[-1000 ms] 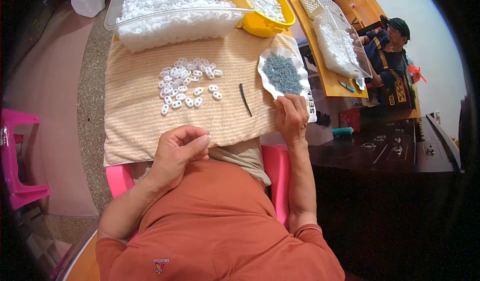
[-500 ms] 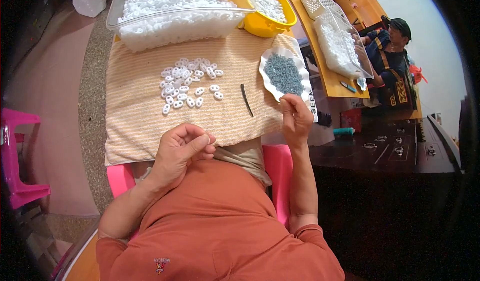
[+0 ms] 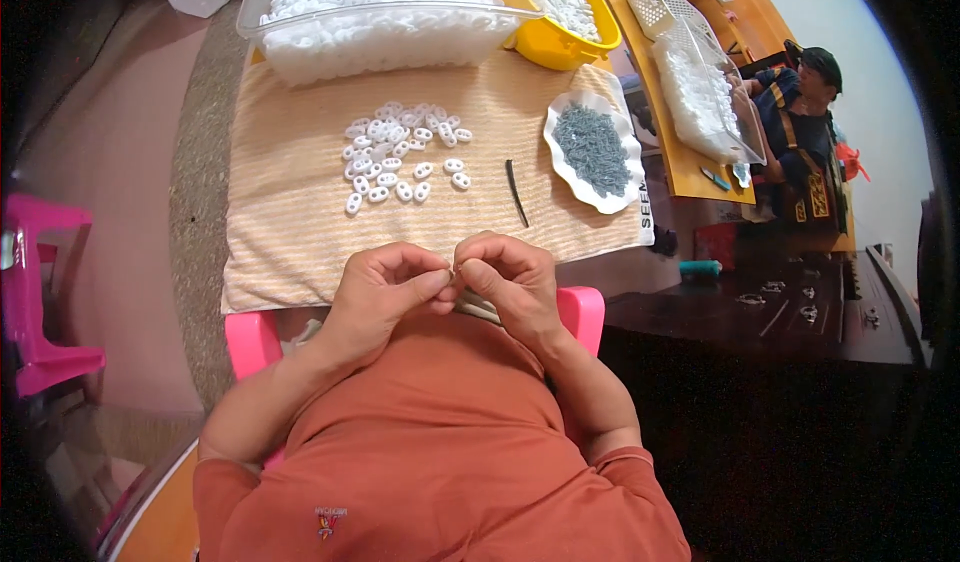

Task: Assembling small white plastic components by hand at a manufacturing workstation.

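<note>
My left hand and my right hand meet at their fingertips above the near edge of the striped towel. Both are pinched closed; whatever lies between the fingers is too small to make out. Ahead of them on the towel is a loose pile of small white oval pieces with two holes each. To the right of the pile lies a thin, dark, slightly curved strip. Farther right, a white wavy-rimmed dish holds many small grey-blue pieces.
A clear tub heaped with white pieces stands at the far side, beside a yellow basin of white pieces. On the right, a person sits by another table with a clear bin. A pink stool is at left.
My right hand has come from the dish rim back to my left hand, and their fingertips now meet. The whole view has shifted slightly.
</note>
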`<state>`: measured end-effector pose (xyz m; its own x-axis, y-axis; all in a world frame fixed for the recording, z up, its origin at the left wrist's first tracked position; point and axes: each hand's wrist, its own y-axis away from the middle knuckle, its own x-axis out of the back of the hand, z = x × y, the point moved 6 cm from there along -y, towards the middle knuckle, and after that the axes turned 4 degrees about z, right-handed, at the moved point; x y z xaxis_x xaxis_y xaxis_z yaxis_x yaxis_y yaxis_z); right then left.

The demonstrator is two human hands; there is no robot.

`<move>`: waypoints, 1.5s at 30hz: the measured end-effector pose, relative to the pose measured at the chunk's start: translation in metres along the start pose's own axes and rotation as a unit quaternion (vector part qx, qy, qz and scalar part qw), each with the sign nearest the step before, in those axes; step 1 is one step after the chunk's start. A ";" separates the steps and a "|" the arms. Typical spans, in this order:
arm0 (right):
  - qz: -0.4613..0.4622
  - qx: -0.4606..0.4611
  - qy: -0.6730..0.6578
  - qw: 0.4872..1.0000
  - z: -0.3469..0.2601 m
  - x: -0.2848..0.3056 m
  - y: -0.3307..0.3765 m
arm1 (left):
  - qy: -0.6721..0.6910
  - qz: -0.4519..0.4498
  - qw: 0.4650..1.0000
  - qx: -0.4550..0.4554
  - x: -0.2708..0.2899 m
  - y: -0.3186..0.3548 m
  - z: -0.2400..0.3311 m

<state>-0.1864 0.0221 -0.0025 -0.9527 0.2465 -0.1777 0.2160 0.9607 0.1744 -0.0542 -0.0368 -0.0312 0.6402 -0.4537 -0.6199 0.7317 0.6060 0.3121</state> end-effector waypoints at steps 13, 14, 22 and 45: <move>0.012 0.068 0.006 0.998 0.002 -0.007 -0.003 | 0.039 -0.001 0.998 0.053 0.002 -0.002 -0.006; 0.011 0.067 0.005 0.998 0.005 -0.007 -0.004 | 0.053 0.000 0.997 0.054 0.002 -0.001 -0.005; 0.010 0.091 -0.006 0.996 0.011 -0.005 -0.005 | 0.083 0.006 0.994 0.071 0.004 -0.001 -0.005; -0.006 0.005 0.000 1.000 0.005 -0.006 -0.006 | -0.077 0.032 0.993 -0.082 0.005 0.001 0.006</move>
<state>-0.1811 0.0160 -0.0077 -0.9555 0.2339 -0.1795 0.2058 0.9651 0.1619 -0.0486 -0.0427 -0.0295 0.7211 -0.4983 -0.4815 0.6488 0.7294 0.2168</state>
